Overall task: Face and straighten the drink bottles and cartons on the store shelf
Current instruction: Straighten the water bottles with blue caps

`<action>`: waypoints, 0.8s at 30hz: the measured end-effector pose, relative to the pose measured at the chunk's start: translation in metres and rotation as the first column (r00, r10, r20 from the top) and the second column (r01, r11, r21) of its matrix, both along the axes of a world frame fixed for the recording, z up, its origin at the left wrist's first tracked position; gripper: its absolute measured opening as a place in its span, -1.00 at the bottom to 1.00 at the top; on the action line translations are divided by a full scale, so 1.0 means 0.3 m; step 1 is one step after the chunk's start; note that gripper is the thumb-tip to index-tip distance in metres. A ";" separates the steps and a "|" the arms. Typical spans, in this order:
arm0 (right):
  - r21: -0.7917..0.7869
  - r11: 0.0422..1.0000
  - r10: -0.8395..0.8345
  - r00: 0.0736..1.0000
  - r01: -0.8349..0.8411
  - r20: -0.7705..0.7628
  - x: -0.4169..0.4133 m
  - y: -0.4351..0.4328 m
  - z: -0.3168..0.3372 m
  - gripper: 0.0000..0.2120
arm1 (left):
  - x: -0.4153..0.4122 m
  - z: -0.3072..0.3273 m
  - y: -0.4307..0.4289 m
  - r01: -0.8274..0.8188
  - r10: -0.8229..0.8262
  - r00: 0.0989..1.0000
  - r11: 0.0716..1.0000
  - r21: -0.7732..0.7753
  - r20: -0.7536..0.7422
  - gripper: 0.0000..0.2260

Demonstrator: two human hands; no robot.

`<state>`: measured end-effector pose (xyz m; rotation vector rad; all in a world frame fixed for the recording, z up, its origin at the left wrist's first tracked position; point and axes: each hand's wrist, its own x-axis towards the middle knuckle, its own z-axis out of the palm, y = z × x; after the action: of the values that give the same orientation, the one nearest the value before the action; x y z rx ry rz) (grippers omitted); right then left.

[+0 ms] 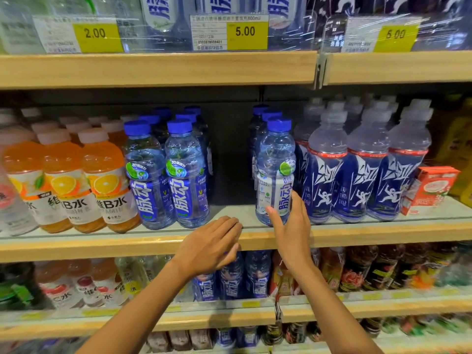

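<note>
On the middle shelf (153,247) stands a clear blue-capped bottle with a white and blue label (275,164), at the front of its row. My right hand (290,227) touches its lower front with straight fingers, thumb on the label's left side. My left hand (214,245) hovers over the shelf's front edge, fingers relaxed, holding nothing. Two blue-label bottles (166,175) stand upright to the left across an empty gap.
Orange drink bottles (84,185) fill the shelf's left part. Dark blue sport bottles (357,169) stand right of the touched bottle, then a red carton (431,187) turned at an angle. Price tags (229,31) hang on the shelf above. More bottles sit on lower shelves.
</note>
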<state>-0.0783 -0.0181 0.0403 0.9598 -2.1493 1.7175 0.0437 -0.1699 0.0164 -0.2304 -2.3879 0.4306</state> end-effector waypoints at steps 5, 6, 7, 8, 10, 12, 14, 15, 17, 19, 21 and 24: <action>-0.075 0.995 -0.076 0.993 0.069 -0.086 0.061 0.082 -0.037 -0.63 | 0.034 0.010 0.052 -0.048 0.057 0.995 0.993 0.111 -0.077 -0.70; -0.084 0.995 -0.068 0.990 0.057 -0.124 0.081 0.090 -0.044 -0.67 | 0.051 0.002 0.061 -0.069 0.084 0.989 0.990 0.126 -0.120 -0.72; -0.080 0.996 -0.040 0.989 0.029 -0.143 0.100 0.089 -0.049 -0.70 | 0.071 -0.005 0.069 -0.098 0.118 0.980 0.987 0.130 -0.157 -0.73; -0.072 0.997 -0.001 0.989 -0.010 -0.147 0.117 0.079 -0.049 -0.73 | 0.094 -0.010 0.073 -0.130 0.152 0.971 0.984 0.123 -0.185 -0.73; -0.047 0.995 0.085 0.987 -0.092 -0.134 0.152 0.040 -0.040 -0.76 | 0.147 -0.016 0.061 -0.190 0.208 0.956 0.976 0.104 -0.205 -0.74; -0.016 0.983 0.179 0.978 -0.182 -0.102 0.185 -0.012 -0.020 -0.77 | 0.199 -0.018 0.023 -0.239 0.253 0.947 0.967 0.091 -0.198 -0.74; -0.006 0.966 0.259 0.964 -0.260 -0.052 0.206 -0.075 0.002 -0.73 | 0.241 -0.023 -0.033 -0.280 0.289 0.941 0.957 0.072 -0.176 -0.73; -0.008 0.956 0.292 0.956 -0.292 -0.015 0.215 -0.109 0.012 -0.70 | 0.258 -0.029 -0.064 -0.294 0.299 0.939 0.954 0.052 -0.169 -0.72; -0.001 0.942 0.336 0.940 -0.337 0.063 0.228 -0.179 0.031 -0.59 | 0.281 -0.043 -0.128 -0.293 0.289 0.946 0.956 -0.008 -0.148 -0.68; 0.024 0.933 0.354 0.926 -0.360 0.130 0.236 -0.252 0.047 -0.44 | 0.289 -0.055 -0.188 -0.247 0.238 0.963 0.967 -0.063 -0.128 -0.65; 0.041 0.925 0.363 0.910 -0.378 0.200 0.244 -0.319 0.057 -0.32 | 0.290 -0.064 -0.241 -0.179 0.167 0.979 0.978 -0.110 -0.115 -0.63; 0.051 0.934 0.330 0.911 -0.352 0.249 0.246 -0.409 0.051 -0.33 | 0.286 -0.077 -0.298 -0.107 0.084 0.990 0.970 -0.217 -0.112 -0.60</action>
<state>-0.0046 -0.1406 0.0555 1.2818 -2.3400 1.9928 0.1294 -0.2594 -0.0066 -0.1891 -2.2563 0.7403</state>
